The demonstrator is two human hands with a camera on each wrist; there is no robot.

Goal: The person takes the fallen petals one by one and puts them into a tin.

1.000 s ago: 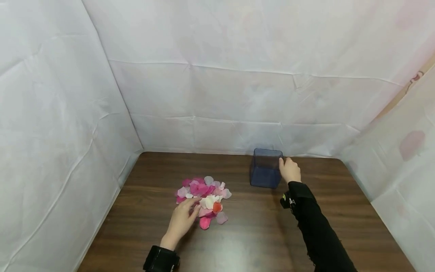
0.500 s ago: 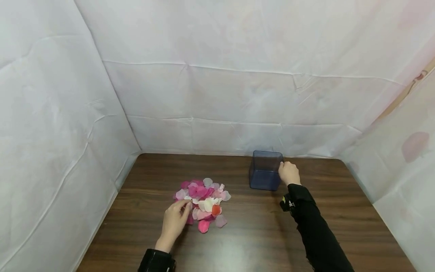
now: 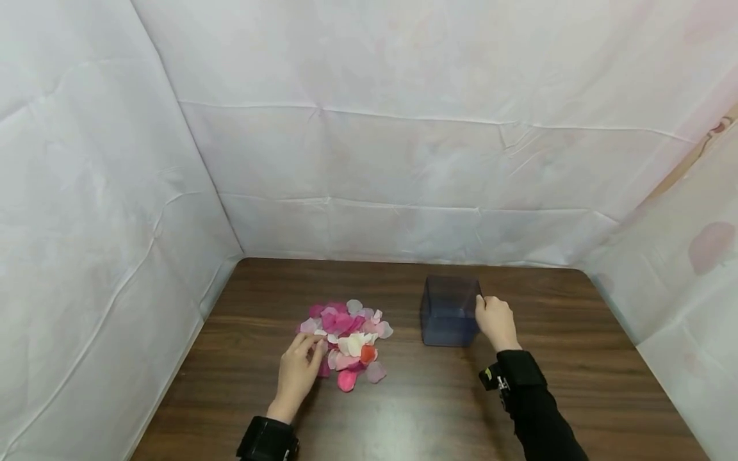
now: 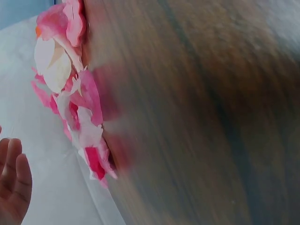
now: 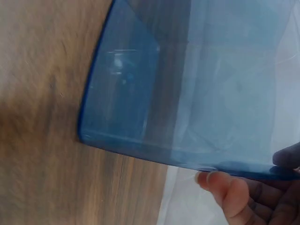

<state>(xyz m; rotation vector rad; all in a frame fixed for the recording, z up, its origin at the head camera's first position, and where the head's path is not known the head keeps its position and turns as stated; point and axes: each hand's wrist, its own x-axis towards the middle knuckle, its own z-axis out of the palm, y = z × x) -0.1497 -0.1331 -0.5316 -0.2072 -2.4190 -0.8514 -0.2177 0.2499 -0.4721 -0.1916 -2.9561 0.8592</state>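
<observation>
A see-through blue square box stands right of the middle of the table in the head view. My right hand pinches its right wall. In the right wrist view the fingers lie along the outside of the blue box, with the thumb on the other side of the wall. A loose heap of petals, in pinks, white and one orange-red, lies left of the box. My left hand is at the heap's left edge, fingers loosely bent. The left wrist view shows that hand apart from the petals, holding nothing visible.
The brown wooden table has rounded far corners. White cloth hangs behind it and along both sides. Bands with small devices are worn on both wrists, over black sleeves.
My right hand has drawn the box nearer across the table. My left hand has shifted left from over the petals to their edge, staying about there over the last half second.
</observation>
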